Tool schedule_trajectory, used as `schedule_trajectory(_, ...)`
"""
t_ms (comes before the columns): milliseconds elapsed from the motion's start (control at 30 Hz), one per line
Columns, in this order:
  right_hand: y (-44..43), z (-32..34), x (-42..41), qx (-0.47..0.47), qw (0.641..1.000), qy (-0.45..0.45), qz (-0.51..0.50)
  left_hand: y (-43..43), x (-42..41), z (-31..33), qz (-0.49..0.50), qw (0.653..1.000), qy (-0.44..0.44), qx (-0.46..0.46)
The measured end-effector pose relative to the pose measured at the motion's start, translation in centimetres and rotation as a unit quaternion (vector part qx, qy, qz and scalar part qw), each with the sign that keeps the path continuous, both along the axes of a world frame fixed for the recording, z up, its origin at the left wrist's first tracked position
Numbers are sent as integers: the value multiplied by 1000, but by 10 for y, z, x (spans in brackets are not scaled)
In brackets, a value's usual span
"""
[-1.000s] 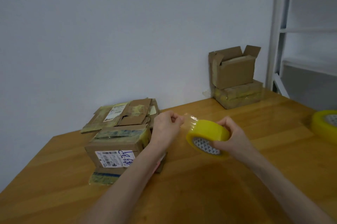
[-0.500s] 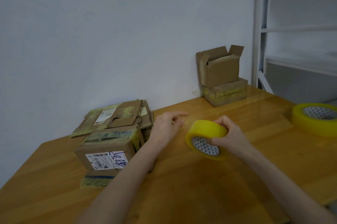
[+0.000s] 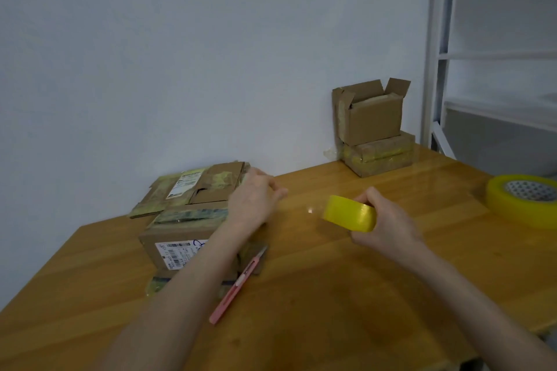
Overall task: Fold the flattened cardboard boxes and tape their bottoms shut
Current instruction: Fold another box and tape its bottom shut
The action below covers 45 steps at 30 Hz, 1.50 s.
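a wooden desk [image 3: 301, 304] is set against a pale wall, with white shelving [image 3: 434, 69] at the far right. at the far right of the desk an open box [image 3: 372, 120] is stacked on a taped box [image 3: 379, 156], so two are judged finished. at the near left a labelled box [image 3: 180, 238] has been folded up among flattened boxes [image 3: 193, 186], which are judged left to do; its taping seems not yet done. the left hand [image 3: 253, 204] is held over that box's right edge, fingers curled, and appears to pinch a clear tape strip [image 3: 304, 209], seen only faintly. the right hand [image 3: 385, 229] is clamped round the yellow tape roll [image 3: 351, 213], raised above the desk. the hands are held apart. a pink utility knife [image 3: 238, 283] lies by the left forearm, and a second tape roll [image 3: 523, 201] rests at the right edge.
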State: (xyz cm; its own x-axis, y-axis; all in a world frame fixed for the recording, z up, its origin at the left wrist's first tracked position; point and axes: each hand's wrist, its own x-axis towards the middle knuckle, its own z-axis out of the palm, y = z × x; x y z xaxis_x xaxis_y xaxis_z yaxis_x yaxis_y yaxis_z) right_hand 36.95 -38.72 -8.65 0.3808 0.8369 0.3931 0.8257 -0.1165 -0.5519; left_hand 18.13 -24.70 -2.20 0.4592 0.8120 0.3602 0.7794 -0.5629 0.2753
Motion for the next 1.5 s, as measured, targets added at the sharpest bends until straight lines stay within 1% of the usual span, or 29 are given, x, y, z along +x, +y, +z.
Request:
schedule_trajectory(67, -2, -9, 1, -41, 993, -108, -36, 20, -38, 4, 40, 997, -53, 27)
schedule_trajectory(133, -4, -23, 1, -125, 973, -184, -53, 42, -83, 2, 70, 994, -71, 37)
schedule_trajectory(167, -4, -29, -2, -160, 964, -204, -58, 50, -105, 0, 89, 992, -74, 42)
schedule_trajectory(200, -2, -32, -6, -173, 959, -215, -59, 58, -126, -4, 111, 990, -75, 44)
schedule_trajectory(233, 2, -34, -11, -158, 963, -213, -52, 64, -143, -9, 134, 987, -78, 43)
schedule_trajectory(267, 8, -32, -20, -122, 974, -189, -38, 69, -159, -13, 153, 984, -84, 36)
schedule_trajectory(333, 25, -25, -45, -47, 995, -86, 16, 75, -179, -22, 172, 979, -106, 1)
schedule_trajectory(400, 49, -13, -80, -6, 996, 10, 90, 78, -188, -28, 146, 979, -139, -41)
schedule_trajectory(500, 88, -2, -136, -16, 982, 95, 164, 74, -189, -35, 104, 963, -209, -137)
schedule_trajectory(533, 101, -1, -151, -28, 976, 122, 176, 70, -188, -39, 96, 956, -219, -167)
schedule_trajectory(567, 113, -1, -163, -39, 971, 149, 181, 65, -187, -45, 94, 957, -211, -178)
schedule_trajectory(600, 124, -3, -172, -47, 968, 170, 180, 58, -185, -53, 103, 962, -195, -163)
schedule_trajectory(667, 138, -7, -177, -59, 965, 195, 163, 41, -183, -66, 129, 969, -181, -104)
schedule_trajectory(733, 146, -13, -175, -84, 964, 200, 153, 29, -185, -71, 133, 970, -183, -90)
schedule_trajectory(800, 151, -17, -169, -122, 967, 167, 151, 26, -187, -70, 123, 974, -157, -103)
schedule_trajectory(833, 152, -15, -166, -139, 969, 139, 148, 27, -188, -67, 121, 980, -119, -102)
schedule_trajectory(867, 153, -12, -162, -145, 975, 92, 143, 31, -189, -64, 121, 987, -58, -88)
schedule_trajectory(933, 155, 1, -159, -132, 979, -58, 145, 39, -186, -52, 88, 992, 86, -24)
schedule_trajectory(967, 156, 9, -160, -121, 969, -136, 168, 44, -182, -47, 49, 989, 142, 0)
schedule_trajectory(1033, 158, 16, -169, -110, 925, -272, 241, 50, -173, -43, -21, 976, 218, 3)
schedule_trajectory(1067, 159, 14, -175, -108, 907, -311, 262, 51, -169, -46, -37, 970, 239, -4)
schedule_trajectory(1100, 162, 7, -178, -103, 901, -329, 264, 53, -167, -50, -36, 968, 247, -6)
schedule_trajectory(1267, 164, -2, -176, -64, 925, -291, 236, 53, -170, -60, 21, 976, 217, 14)
schedule_trajectory(1367, 162, -5, -177, -79, 937, -262, 217, 49, -170, -63, 63, 974, 215, -16)
schedule_trajectory(1400, 160, -6, -178, -91, 941, -249, 212, 48, -170, -64, 73, 976, 202, -29)
schedule_trajectory(1433, 160, -6, -180, -101, 946, -229, 206, 47, -170, -65, 82, 982, 162, -44)
schedule_trajectory(1467, 160, -4, -182, -110, 955, -189, 198, 47, -170, -64, 95, 989, 91, -68)
schedule_trajectory(1500, 161, -1, -184, -118, 967, -131, 183, 48, -170, -61, 111, 989, 6, -95)
